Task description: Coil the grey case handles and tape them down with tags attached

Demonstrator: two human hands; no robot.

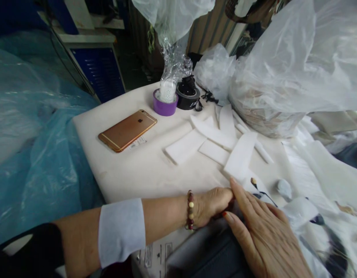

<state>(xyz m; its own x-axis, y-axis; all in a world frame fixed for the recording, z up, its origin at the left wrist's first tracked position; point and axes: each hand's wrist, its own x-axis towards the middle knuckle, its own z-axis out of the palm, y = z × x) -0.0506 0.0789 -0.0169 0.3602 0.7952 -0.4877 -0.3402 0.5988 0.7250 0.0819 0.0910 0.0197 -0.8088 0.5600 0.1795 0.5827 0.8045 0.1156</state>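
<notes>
My left hand (211, 204) reaches across the near edge of the white table (120, 170), a beaded bracelet (190, 210) on its wrist; its fingers are hidden under my right hand. My right hand (259, 227) lies flat over it, fingers stretched out, pressing on white printed fabric (300, 212) and a dark grey piece (213, 255) at the bottom. Several white fabric strips (215, 141) lie scattered just beyond the hands.
A gold phone (127, 130) lies face down at the left. A purple tape roll (165, 103) and a black tape roll (188, 96) stand at the back. Big clear plastic bags (285, 69) fill the right; blue plastic sheeting (36, 146) hangs at the left.
</notes>
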